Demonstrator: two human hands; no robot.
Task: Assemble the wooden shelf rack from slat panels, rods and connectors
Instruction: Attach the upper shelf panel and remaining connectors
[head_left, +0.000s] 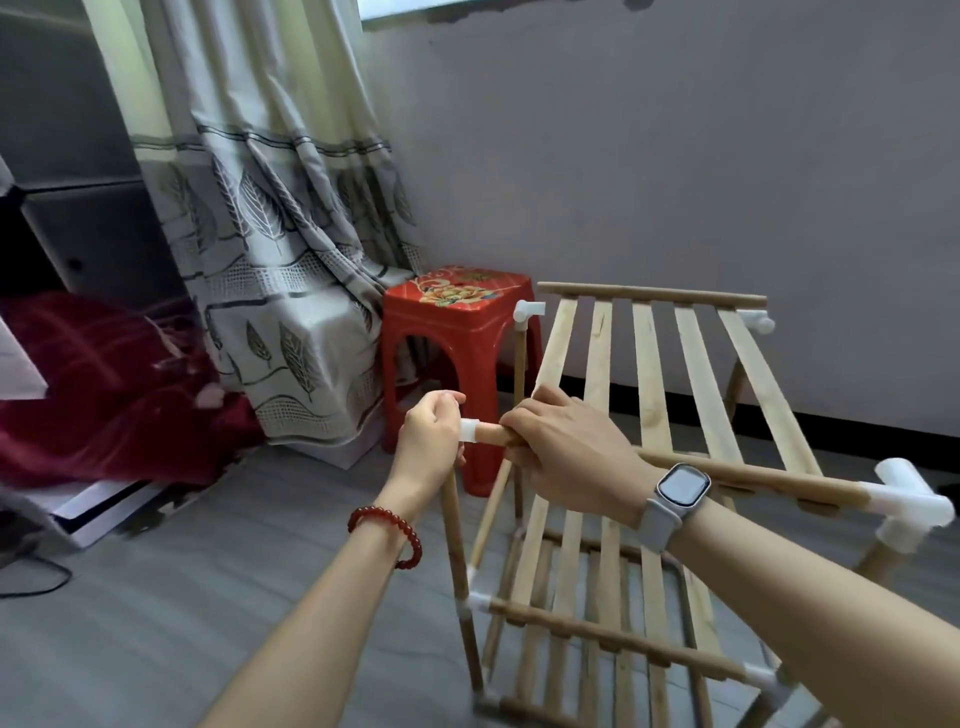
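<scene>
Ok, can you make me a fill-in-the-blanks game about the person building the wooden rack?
1. The stool beside the curtain is ____.
2. The left hand holds a ____ plastic connector.
3. The right hand holds a wooden ____.
4. The right wrist wears a ____.

Missing words: red; white; rod; watch

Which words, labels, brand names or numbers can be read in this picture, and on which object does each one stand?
None can be read.
Red stool: its top bears a flower pattern, no legible writing.
Watch on the right wrist: the screen is blank.
Curtain: leaf pattern only.
White connectors and wooden slats: no visible marks.
</scene>
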